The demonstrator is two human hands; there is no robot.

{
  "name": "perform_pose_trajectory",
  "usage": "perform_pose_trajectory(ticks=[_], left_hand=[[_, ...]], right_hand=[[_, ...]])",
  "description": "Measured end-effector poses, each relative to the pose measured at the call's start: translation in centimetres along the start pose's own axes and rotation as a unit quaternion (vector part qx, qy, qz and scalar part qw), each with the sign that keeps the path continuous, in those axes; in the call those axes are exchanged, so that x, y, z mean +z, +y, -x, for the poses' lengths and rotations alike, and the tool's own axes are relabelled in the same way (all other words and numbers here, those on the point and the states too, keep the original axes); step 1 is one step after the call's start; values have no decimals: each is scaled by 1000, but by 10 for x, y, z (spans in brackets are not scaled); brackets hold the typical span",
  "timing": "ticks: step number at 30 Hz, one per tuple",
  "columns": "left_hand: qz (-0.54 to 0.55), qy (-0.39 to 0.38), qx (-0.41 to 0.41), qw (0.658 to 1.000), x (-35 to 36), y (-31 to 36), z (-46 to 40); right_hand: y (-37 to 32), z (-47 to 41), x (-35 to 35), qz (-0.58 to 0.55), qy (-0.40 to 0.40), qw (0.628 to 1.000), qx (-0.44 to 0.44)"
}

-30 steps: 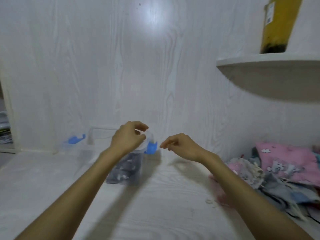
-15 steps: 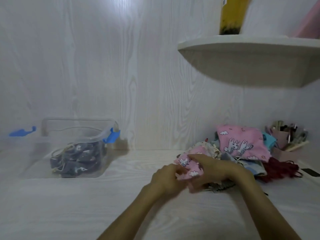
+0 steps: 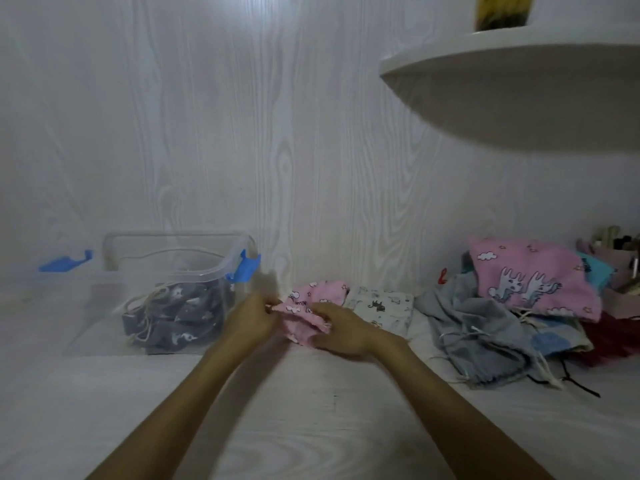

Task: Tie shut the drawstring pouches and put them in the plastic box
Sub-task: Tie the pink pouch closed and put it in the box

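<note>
A small pink drawstring pouch point(image 3: 304, 306) with white clouds lies at the middle of the table. My left hand point(image 3: 251, 318) pinches its left end and my right hand point(image 3: 341, 329) grips its right side. The clear plastic box point(image 3: 180, 244) with blue latches stands at the left and holds dark grey pouches point(image 3: 180, 317) with cream cords. A white pouch point(image 3: 381, 306) lies just right of my hands. Farther right lies a pile with a grey pouch point(image 3: 478, 327) and a big pink pouch point(image 3: 533, 278).
A curved white shelf point(image 3: 512, 84) juts from the wall at the upper right, with a yellow object point(image 3: 502, 10) on it. A holder of small items point(image 3: 616, 251) stands at the far right. Bare white tabletop point(image 3: 311, 410) lies in front of my hands.
A second ago my hands were over the box and held nothing. They have moved right to the pile, taken the small pink pouch and brought it toward the middle of the table.
</note>
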State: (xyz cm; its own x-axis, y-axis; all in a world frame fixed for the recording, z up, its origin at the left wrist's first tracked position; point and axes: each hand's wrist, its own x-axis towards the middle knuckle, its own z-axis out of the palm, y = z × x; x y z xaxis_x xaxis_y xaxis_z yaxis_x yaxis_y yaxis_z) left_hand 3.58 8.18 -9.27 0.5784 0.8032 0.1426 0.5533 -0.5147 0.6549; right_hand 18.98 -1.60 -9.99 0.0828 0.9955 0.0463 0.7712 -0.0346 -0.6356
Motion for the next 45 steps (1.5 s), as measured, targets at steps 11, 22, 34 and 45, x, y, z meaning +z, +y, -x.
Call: perform_pose_trajectory(ticks=[11,22,34,45], left_hand=[[49,95,-13,994,13,-39,68],[-89,112,55,988,11,-35,80],[-138,170,-6,976,-1,-47,81],[-145,193,7,970,-2,-22,93]], right_hand=[[26,55,18,210,249,945,-30],[19,57,37,301,267,915,25],[41,72,2,384,397,833,23],[26,88,-8,271,456,846,56]])
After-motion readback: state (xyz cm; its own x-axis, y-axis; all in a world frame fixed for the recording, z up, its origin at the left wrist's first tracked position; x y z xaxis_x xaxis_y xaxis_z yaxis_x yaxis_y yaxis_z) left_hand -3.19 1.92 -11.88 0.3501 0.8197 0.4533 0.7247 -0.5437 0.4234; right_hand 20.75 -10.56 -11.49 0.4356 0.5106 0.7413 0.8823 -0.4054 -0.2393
